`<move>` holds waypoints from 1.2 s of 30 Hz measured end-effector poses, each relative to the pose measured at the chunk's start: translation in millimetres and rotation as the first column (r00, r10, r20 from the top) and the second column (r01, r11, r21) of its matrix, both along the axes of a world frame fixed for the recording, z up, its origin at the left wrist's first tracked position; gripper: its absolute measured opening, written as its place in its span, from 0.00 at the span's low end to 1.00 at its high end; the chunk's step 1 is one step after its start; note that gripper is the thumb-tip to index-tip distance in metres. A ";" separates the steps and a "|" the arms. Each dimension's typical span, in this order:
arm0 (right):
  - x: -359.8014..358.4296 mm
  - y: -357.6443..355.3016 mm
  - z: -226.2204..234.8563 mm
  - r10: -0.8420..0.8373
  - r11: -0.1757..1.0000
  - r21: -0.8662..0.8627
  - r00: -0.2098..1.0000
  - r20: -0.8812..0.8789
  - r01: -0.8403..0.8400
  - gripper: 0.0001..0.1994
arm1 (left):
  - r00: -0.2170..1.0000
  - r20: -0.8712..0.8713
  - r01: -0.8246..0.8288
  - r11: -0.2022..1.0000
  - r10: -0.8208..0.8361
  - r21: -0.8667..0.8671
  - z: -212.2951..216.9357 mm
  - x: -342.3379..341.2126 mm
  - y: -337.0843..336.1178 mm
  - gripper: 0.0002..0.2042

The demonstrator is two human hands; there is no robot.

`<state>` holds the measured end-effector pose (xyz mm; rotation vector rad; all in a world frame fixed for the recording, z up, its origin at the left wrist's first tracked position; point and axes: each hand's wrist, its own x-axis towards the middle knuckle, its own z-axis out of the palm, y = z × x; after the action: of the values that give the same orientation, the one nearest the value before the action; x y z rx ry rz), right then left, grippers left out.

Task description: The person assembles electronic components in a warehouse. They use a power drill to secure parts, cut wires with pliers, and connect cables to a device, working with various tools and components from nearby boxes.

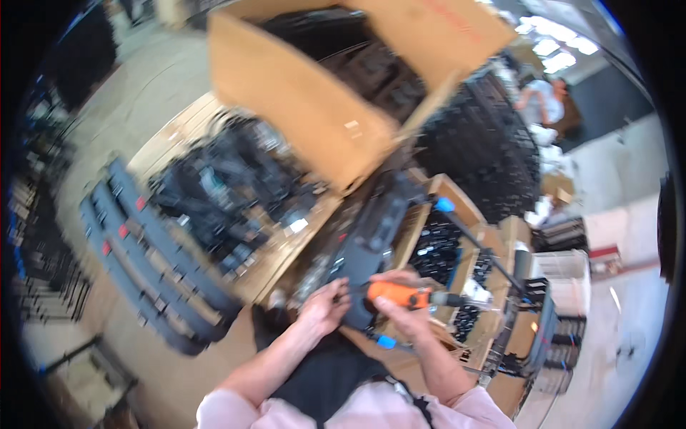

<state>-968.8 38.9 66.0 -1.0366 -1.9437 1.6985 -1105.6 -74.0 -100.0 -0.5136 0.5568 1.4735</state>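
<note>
My right hand (409, 314) is wrapped round an orange power screwdriver (389, 293), whose black end points to the right. It is held over the near end of a long dark grey plastic panel (363, 247). At the panel's left edge my left hand (326, 307) has its fingers pinched together; whatever lies between them is too small and blurred to name. The panel stretches away from me, on or over a black frame with blue ends (386, 342).
Left of the panel, a wooden surface carries a heap of black plastic parts (221, 186). Beyond stands a large open cardboard box (300, 100). Curved grey pieces (161, 268) stand farther left. Divided wooden bins (436, 247) hold small black parts. A person (547, 104) is at far right.
</note>
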 end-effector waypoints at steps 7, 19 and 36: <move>5.7 -2.5 -6.8 -0.022 0.996 -0.087 0.994 -0.111 0.013 0.24 | 0.995 0.095 -0.008 1.000 0.007 0.006 15.2 -5.0 -1.0 0.11; -4.2 -27.9 -20.6 -0.044 0.987 0.152 0.998 -0.049 0.051 0.24 | 0.997 0.073 -0.010 0.999 0.006 0.049 4.6 -4.5 -0.8 0.14; -21.0 -16.2 -29.5 -0.002 0.991 0.132 0.998 -0.066 0.011 0.25 | 0.987 0.059 -0.149 0.989 0.148 0.010 12.8 2.7 0.5 0.13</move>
<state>-989.8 22.7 36.5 -0.9261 -1.9785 1.5572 -1102.9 -73.5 -87.2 -0.5957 0.4696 1.5976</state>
